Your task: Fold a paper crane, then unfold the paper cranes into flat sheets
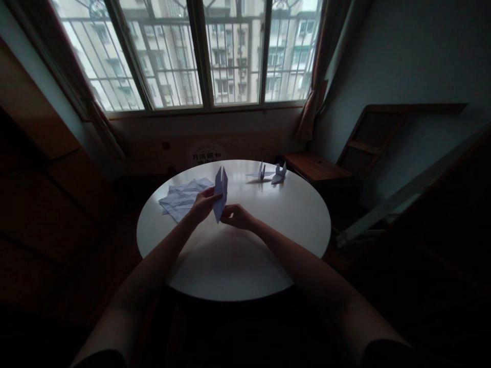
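Above the round white table I hold a half-folded piece of pale paper, narrow and pointed at both ends. My left hand pinches its left side. My right hand grips its lower tip from the right. Both hands are closed on the paper. Two finished paper cranes stand at the far side of the table. A loose stack of flat paper sheets lies on the table to the left of my left hand.
A large barred window fills the wall beyond the table, with a curtain at its right end. A low wooden bench and a leaning wooden frame stand to the right. The room is dim.
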Tool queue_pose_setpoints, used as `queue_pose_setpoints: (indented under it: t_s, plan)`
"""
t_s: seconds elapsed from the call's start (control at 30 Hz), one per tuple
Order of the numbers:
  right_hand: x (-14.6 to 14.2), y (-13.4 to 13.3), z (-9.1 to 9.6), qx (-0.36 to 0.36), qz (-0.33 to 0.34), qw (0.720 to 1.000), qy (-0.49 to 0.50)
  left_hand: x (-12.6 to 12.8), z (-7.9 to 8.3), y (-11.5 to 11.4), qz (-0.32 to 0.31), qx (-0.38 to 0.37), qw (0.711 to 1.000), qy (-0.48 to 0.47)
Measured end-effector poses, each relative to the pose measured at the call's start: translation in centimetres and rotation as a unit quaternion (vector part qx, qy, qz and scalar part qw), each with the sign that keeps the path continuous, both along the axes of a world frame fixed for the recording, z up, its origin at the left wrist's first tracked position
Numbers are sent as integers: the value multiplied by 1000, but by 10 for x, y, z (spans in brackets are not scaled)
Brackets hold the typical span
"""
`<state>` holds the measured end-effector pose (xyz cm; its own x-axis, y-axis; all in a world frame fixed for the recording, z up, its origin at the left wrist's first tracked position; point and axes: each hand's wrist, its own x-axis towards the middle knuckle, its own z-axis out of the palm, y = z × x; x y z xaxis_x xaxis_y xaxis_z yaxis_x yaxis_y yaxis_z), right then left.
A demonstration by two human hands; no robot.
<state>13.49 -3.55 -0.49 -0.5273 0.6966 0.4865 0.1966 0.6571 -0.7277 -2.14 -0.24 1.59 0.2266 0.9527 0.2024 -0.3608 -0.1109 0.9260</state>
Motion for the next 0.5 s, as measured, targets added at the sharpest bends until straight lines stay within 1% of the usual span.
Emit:
queue_pose_setpoints:
  t_s: [0.07,0.13,0.2,0.27,0.33,0.4,0.47,0.5]
  plan:
    - [2,2,1,-13,-10,1000,13,0,0,-1,-10,-25,1000,-6]
    - [4,3,0,-21,-19,999,19,-1,1,-1,6,-37,999,-36]
    - [4,4,-1,-36,-33,998,25,-2,1,1,33,-33,997,-56]
    - [4,4,-1,-57,-51,997,32,-4,1,3,53,-29,997,-41]
    - [4,5,-1,-60,-82,994,50,-5,1,3,64,-24,998,-15]
    - [4,7,1,-44,-127,987,89,-4,1,1,52,-12,999,11]
    - [5,10,3,-43,-165,976,134,-1,1,-3,11,5,999,47]
    - [5,11,4,-53,-176,971,154,1,1,-5,-15,13,997,68]
